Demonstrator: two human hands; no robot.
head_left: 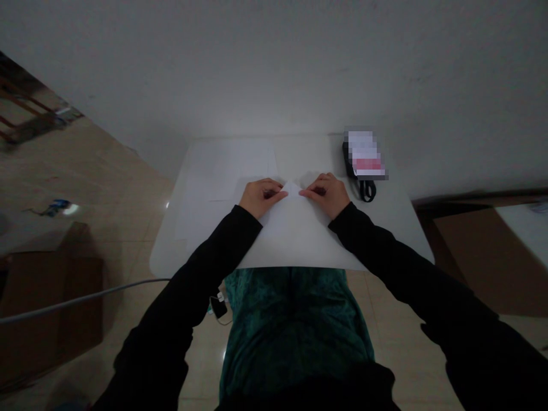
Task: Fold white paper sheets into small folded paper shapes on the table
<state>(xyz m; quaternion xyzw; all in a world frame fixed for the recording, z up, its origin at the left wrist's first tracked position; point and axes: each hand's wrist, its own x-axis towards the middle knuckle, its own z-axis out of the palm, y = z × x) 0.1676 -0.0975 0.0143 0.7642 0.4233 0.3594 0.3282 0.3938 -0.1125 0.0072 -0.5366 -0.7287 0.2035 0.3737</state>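
Observation:
A small folded piece of white paper (pixel 292 189), pointed at the top, is held between my two hands just above the white table (pixel 308 245). My left hand (pixel 262 196) pinches its left side between thumb and fingers. On the right side, the thumb and fingertips of my right hand (pixel 327 193) close on the other edge. Left of my left hand, white paper sheets (pixel 226 165) lie flat on the table. The lower part of the folded paper is hard to tell from the white tabletop.
At the table's back right lies a black case or pouch with a strap (pixel 367 189), partly blurred out. A pale wall (pixel 274 68) rises behind the table. Cardboard boxes (pixel 81 308) stand at left and right, and a grey cable (pixel 107 292) runs in from the left.

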